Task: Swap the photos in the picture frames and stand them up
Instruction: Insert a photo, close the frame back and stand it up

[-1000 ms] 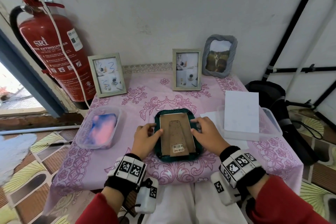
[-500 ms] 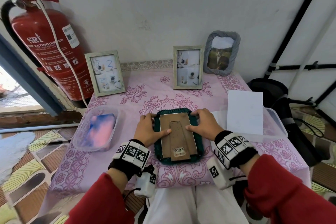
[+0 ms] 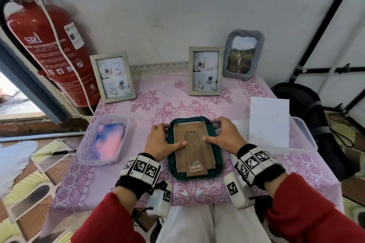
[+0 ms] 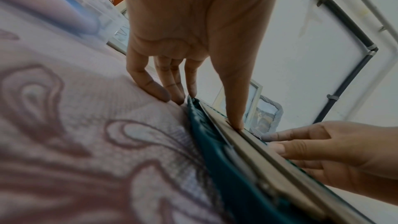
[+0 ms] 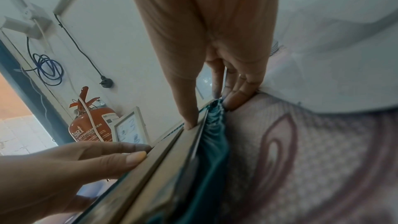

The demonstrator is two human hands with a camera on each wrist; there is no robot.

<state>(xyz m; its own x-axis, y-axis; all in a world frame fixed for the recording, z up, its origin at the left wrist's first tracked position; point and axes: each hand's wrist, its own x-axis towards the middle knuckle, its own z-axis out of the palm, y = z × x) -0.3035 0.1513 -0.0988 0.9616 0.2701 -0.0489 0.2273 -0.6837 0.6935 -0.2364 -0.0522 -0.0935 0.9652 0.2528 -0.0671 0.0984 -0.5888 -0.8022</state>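
On the counter (image 3: 197,100), draped in a pink floral cloth and set against a white wall, everything for the task lies within reach of the seated person. To the counter's left stands a red fire extinguisher (image 3: 49,49), outside the work. Along the back edge three frames stand upright, presumably propped on their easels and facing the person: a pale frame at the left (image 3: 113,77), a second pale frame (image 3: 205,71) near the centre, and a grey corded frame (image 3: 243,54) holding a photo of an animal just beside it. Two clear plastic tubs flank the working area; the left tub (image 3: 102,140) contains something pink and blue, and the right tub (image 3: 304,134) supports a white sheet (image 3: 269,122), possibly a photo face down. At front centre the green frame (image 3: 194,144) lies face down, which exposes its brown backing board (image 3: 192,148) and folded easel for access. The left hand (image 3: 161,142) grips the frame's left edge, fingers curled at the rim and thumb pressed flat on the board; the right hand (image 3: 225,137) mirrors it on the right edge. Paired thumbs suggest the board is being pressed home or worked loose; which one cannot be told.
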